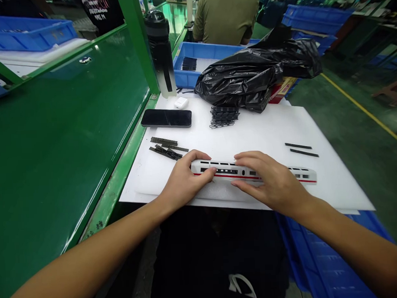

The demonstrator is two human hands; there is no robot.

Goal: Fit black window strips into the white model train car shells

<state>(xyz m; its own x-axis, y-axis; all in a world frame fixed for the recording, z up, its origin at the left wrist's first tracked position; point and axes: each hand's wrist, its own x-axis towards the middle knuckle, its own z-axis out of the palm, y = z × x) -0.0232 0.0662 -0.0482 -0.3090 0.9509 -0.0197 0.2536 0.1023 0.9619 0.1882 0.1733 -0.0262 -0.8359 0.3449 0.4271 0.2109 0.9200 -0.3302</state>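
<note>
A white model train car shell (228, 170) with a red stripe and dark windows lies lengthwise near the front of the white work surface. My left hand (189, 177) is closed on its left end, the thumb on the near side and the fingers over the far edge. Around the shell's right half, my right hand (273, 181) has its thumb and fingers apart, thumb on the near side and fingers beyond the top edge. Whether they touch it I cannot tell. Dark thin strips (166, 148) lie beyond my left hand. Two black strips (301, 149) lie to the right.
A phone (166, 118), a white earbud case (181, 102) and a stack of black window frames (224, 116) lie farther back. Behind them are a bottle (161, 54), a black plastic bag (248, 75) and a blue bin (211, 50). A green partition (70, 118) borders the left; a person sits ahead.
</note>
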